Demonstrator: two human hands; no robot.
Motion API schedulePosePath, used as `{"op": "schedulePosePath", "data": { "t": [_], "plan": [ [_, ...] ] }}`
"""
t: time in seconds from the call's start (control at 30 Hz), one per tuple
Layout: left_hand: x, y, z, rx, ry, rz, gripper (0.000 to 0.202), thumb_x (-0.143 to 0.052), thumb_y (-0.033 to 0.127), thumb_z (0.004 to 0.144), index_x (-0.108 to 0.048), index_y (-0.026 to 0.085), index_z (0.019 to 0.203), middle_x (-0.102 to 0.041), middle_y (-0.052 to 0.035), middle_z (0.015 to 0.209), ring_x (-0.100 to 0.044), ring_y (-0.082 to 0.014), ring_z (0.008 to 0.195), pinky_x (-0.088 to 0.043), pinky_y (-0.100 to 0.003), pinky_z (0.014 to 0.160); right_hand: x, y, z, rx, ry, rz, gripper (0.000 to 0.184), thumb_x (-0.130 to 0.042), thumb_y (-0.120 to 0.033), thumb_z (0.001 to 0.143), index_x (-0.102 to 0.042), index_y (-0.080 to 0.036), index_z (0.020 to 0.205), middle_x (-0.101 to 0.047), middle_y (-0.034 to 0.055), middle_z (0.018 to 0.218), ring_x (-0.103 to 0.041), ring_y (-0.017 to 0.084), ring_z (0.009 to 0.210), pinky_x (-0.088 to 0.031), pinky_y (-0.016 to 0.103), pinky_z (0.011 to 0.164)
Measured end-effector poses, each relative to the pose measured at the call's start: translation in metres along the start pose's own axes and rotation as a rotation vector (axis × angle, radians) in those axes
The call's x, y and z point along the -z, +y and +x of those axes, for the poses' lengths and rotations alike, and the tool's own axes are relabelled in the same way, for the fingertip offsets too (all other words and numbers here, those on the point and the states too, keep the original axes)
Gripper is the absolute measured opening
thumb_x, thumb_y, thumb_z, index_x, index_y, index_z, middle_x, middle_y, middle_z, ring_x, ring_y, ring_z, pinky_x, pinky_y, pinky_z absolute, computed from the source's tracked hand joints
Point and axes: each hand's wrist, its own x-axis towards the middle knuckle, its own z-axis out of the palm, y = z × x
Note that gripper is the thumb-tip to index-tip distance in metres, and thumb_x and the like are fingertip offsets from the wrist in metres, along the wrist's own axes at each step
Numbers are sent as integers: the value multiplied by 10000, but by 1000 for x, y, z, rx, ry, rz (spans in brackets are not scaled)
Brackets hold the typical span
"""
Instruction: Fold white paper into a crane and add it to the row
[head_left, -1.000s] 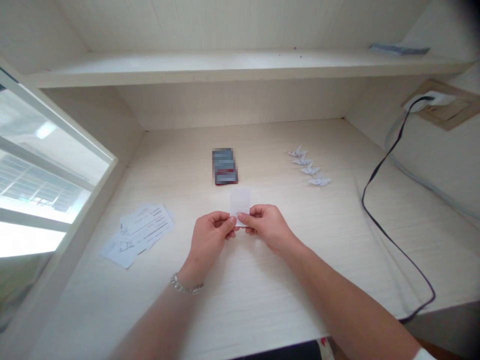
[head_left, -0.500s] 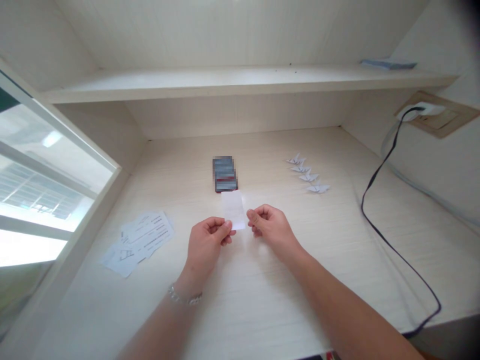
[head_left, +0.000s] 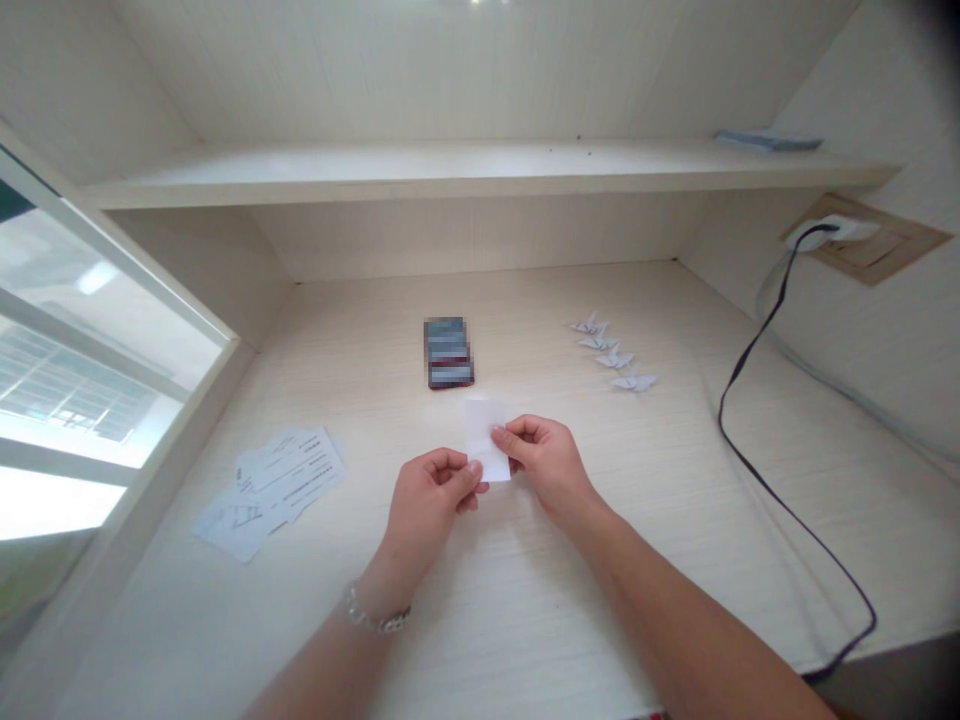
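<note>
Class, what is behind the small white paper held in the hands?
Beyond the paper, the desk shows, with a pixelated dark item farther back. Whatever lies directly behind the paper is covered and cannot be seen.

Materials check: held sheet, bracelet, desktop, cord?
Sheet: paper by the look, white, seemingly matte; thin, with straight edges.
Bracelet: probably metal, shiny silver; its links glint.
Desktop: pale wood-look board, soft sheen, fine grain lines; laminate or real wood, can't tell.
Cord: likely plastic-sheathed, black; bends in loose curves.

White paper (head_left: pixel 483 442) (underside hidden), pixelated dark slab (head_left: pixel 448 353), finely printed slips (head_left: pixel 289 472) — the last two illegible.
</note>
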Motion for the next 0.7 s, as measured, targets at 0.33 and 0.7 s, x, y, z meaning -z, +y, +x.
{"op": "schedulePosePath", "data": {
  "t": [0.33,0.7],
  "plan": [
    [-5,-4,-2,5,-59,42,193,-638,306,701,-581,125,667,-638,-48,584,-495,-87,461,-360,-203,463,6,1,6,-20,54,148,245,-745,-349,564,-615,-149,620,-590,-7,576,-499,102,514,-404,250,516],
    [-5,-4,-1,22,-105,3,187,-633,309,693,-588,130,659,-652,-64,621,-530,-109,481,-386,-223,475,4,5,6,28,81,121,237,-700,-368,617,-619,-148,652,-581,1,594,-480,107,518,-378,247,500]
  ]
}}
